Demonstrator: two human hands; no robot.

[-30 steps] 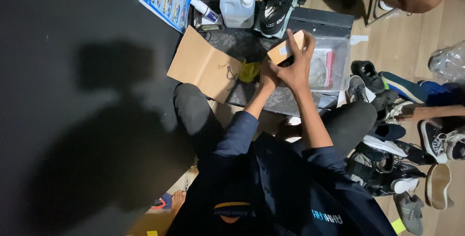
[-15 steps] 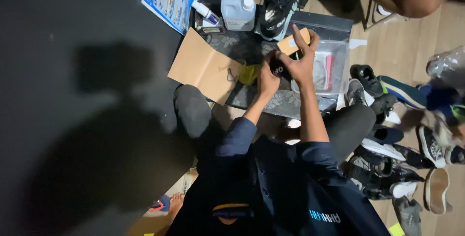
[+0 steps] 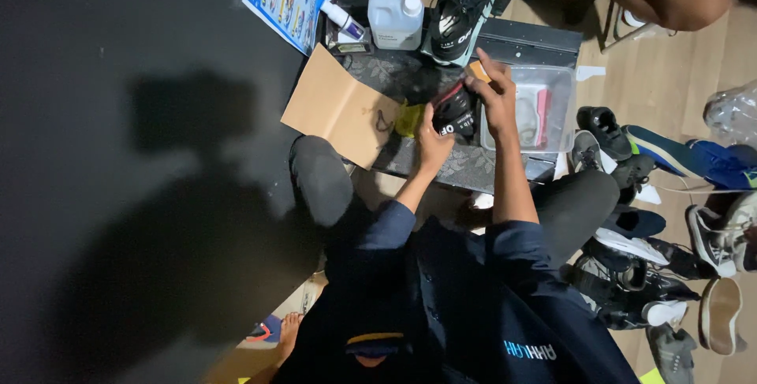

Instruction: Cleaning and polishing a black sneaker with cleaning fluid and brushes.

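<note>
The left hand (image 3: 432, 141) and right hand (image 3: 497, 100) both curl their fingers around one black sneaker with red trim (image 3: 456, 112). Behind it stand one white plastic jug (image 3: 394, 23) and one second black sneaker (image 3: 465, 1); one clear plastic tub (image 3: 552, 84) sits just beside the right hand.

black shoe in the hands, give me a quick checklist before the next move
1. Both hands on the black shoe: ok. The left hand is under it and the right hand is on top.
2. Grip firm: cannot tell, the fingers are partly hidden by the shoe.
3. Orange piece at the right hand's fingertips: there, but what it is, cannot tell.
4. Clear plastic tub close to the right hand: ok, beside the wrist, apart from the shoe.
5. White jug upright with cap on: ok.
6. Cardboard sheet lying flat beside the left hand: ok.
</note>
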